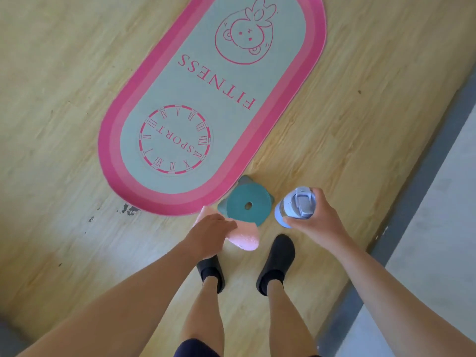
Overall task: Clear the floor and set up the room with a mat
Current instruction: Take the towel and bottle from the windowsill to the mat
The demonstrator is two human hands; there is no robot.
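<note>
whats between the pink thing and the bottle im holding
Head view: a teal stool, hole in its round top, stands between the pink thing and the bottle, by the mat's near end.

Lit brightly by soft daylight. Showed pale glare on floor (77, 240) below-left of mat (211, 99), dim corner farther that way. Looked slightly soft overall, bowed at edges.

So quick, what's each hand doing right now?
Left hand: closed, holding a pink cloth.
Right hand: closed, holding a pale blue bottle.
</note>
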